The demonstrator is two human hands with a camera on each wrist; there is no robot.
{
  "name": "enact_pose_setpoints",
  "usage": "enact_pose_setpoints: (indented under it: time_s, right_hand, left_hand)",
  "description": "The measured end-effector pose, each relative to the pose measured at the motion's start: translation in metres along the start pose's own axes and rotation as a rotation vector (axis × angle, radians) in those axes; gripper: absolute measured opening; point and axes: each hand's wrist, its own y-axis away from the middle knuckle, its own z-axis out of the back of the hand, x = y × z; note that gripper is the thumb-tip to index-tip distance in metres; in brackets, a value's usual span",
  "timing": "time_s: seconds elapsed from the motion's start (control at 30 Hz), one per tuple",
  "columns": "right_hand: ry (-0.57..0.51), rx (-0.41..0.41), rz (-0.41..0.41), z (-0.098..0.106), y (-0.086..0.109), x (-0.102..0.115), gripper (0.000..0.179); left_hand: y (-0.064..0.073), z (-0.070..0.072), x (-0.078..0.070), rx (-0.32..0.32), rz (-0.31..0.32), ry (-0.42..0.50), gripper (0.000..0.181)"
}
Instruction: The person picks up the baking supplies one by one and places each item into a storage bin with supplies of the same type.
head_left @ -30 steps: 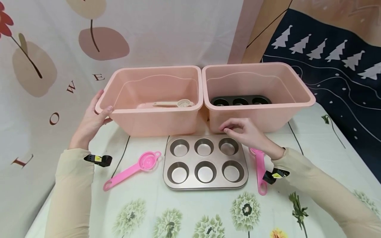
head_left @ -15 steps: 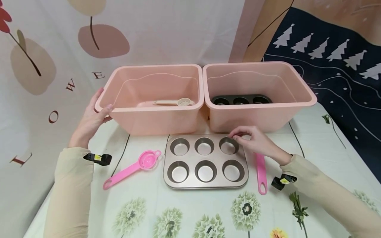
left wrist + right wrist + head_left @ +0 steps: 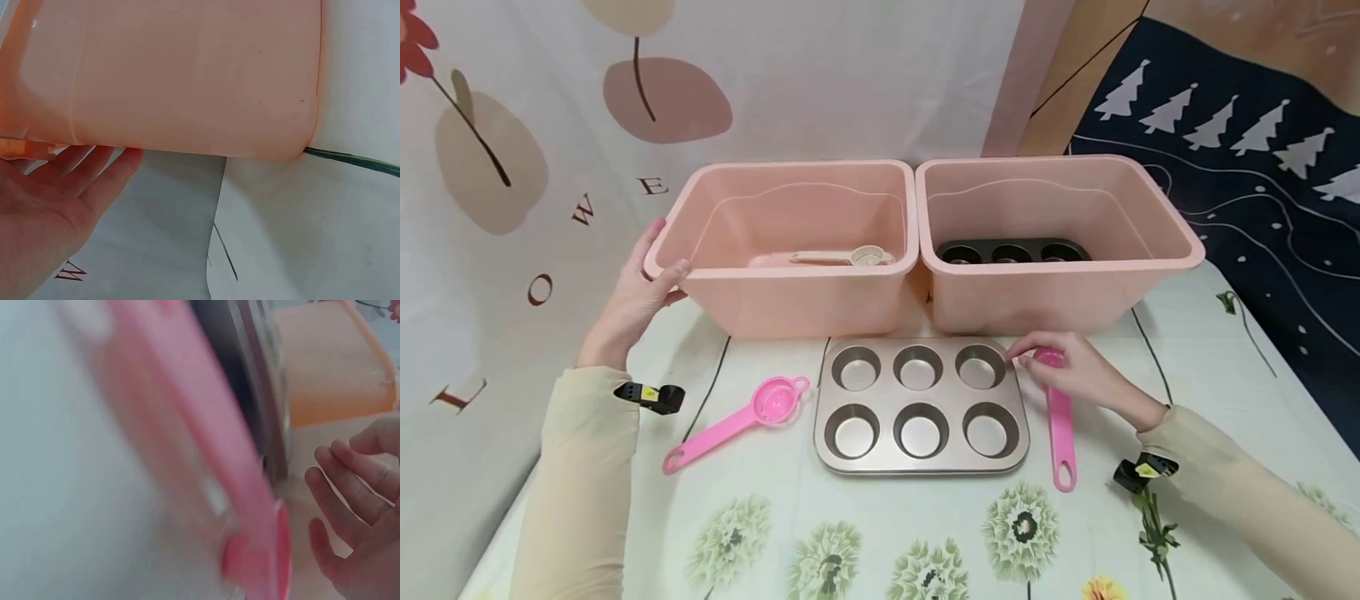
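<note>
At its front left corner, the left pink bin (image 3: 790, 304) is gripped by my left hand (image 3: 625, 304), thumb at the rim and fingers along the outer side. In the left wrist view those fingers (image 3: 115, 175) reach up to the bin's wall. My right hand (image 3: 1075, 371), loosely bent and holding nothing, hovers over the head of a pink egg separator (image 3: 1061, 433), partly covering it. Its fingertips are near the top right corner of a silver muffin tin (image 3: 921, 392). Another pink egg separator (image 3: 722, 433) lies left of the tin.
A cream egg separator (image 3: 831, 257) lies inside the left bin. The right pink bin (image 3: 1030, 300) stands beside it with a black muffin tin (image 3: 1037, 244) inside. A floral cloth (image 3: 955, 517) covers the table, and patterned cloth hangs behind.
My right hand has moved right and down, from in front of the right bin, across the tin's corner, to above the right egg separator. The left hand stays at the bin corner.
</note>
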Motion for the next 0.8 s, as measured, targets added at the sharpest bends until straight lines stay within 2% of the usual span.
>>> enact_pose_setpoints:
  time_s: [0.13,0.37,0.67,0.8]
  right_hand:
    - [0.015,-0.009,0.037,0.002,0.006,-0.008,0.024]
    - [0.055,-0.031,0.104,0.008,0.016,-0.026,0.029]
    - [0.058,0.0,0.179,0.018,0.023,-0.038,0.039]
    - [0.064,0.019,0.176,0.022,0.025,-0.04,0.043]
  left_hand:
    - [-0.002,0.001,0.0,-0.005,-0.004,0.005,0.077]
    - [-0.006,0.002,0.002,-0.011,0.008,-0.073,0.077]
    - [-0.004,0.002,0.002,-0.011,0.022,-0.078,0.078]
    - [-0.004,0.002,0.003,-0.011,0.027,-0.076,0.078]
